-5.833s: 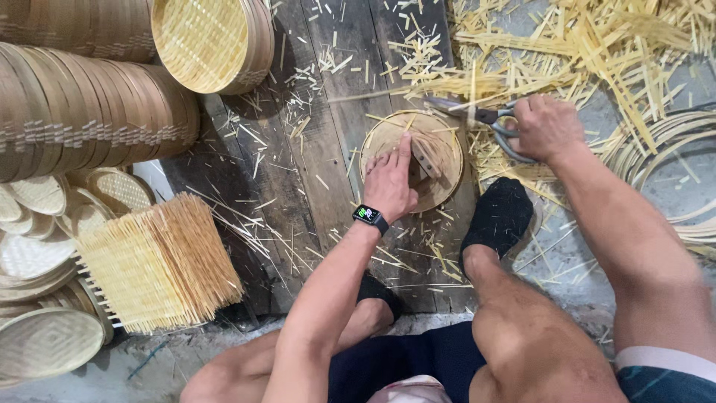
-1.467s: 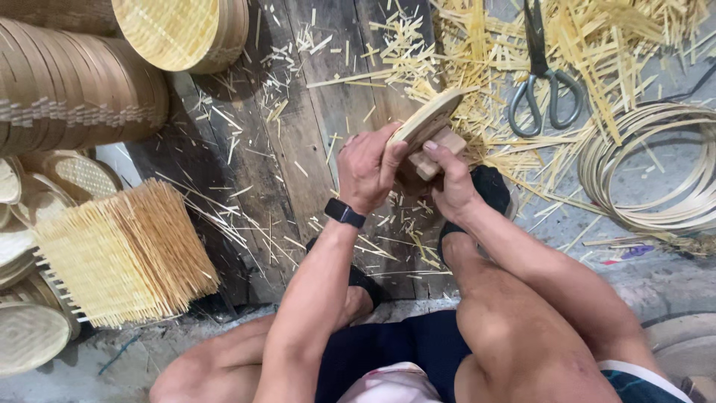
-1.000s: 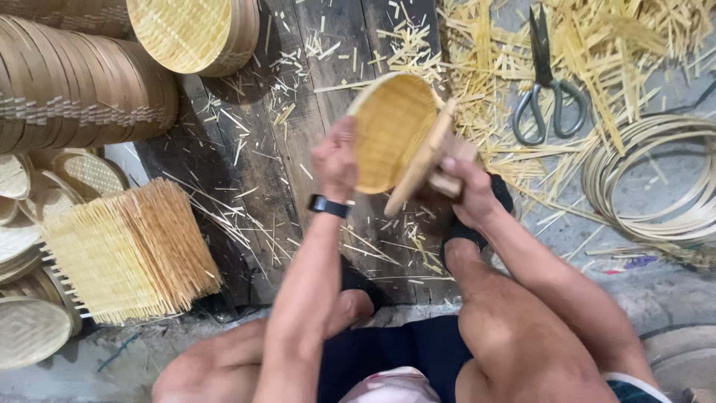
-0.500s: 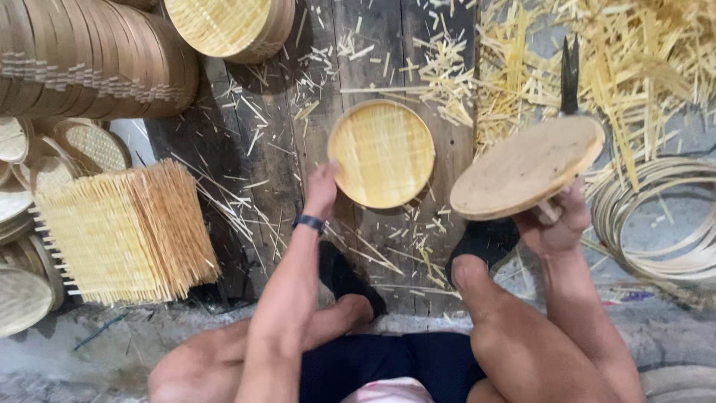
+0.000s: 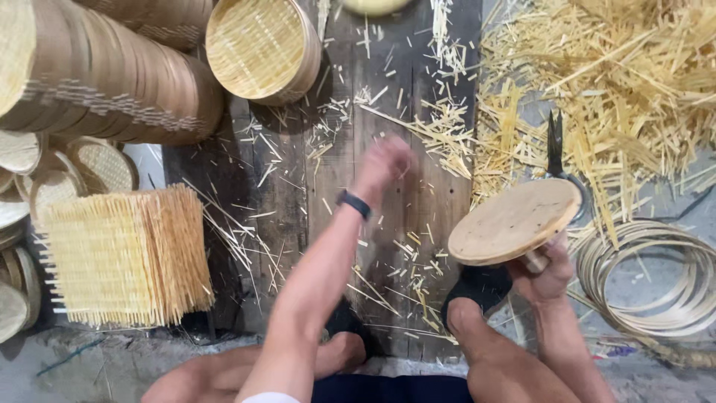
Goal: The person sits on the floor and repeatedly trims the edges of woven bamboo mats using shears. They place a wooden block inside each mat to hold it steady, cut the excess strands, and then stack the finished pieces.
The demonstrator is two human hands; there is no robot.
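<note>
My right hand [image 5: 548, 272] grips the short handle under a round flat wooden disc [image 5: 514, 222], fingers curled tight around it, disc tilted and held up above my right knee. My left hand [image 5: 382, 160] is stretched out over the dark wooden plank floor [image 5: 291, 201], blurred; I cannot tell how far its fingers are spread, and it has nothing in it that I can make out. Black wristband [image 5: 353, 203] on that wrist.

Around: a woven round bamboo tray [image 5: 257, 46] leans on its edge at the top, against a long row of stacked round bamboo trays [image 5: 112, 78] running off to the left. A square stack of pale woven bamboo mats [image 5: 123, 257] sits left of my left arm, well apart from it. Loose bamboo slivers [image 5: 440, 127] litter the planks under and beyond the left hand. A big heap of yellow bamboo strips [image 5: 619, 82] fills the top right. Black scissors [image 5: 556, 149] lie just behind the disc, partly hidden by it. Coiled thin bamboo hoops [image 5: 656, 287] lie right of the right hand, near it. Black sandal [image 5: 477, 287] sits below the disc.
</note>
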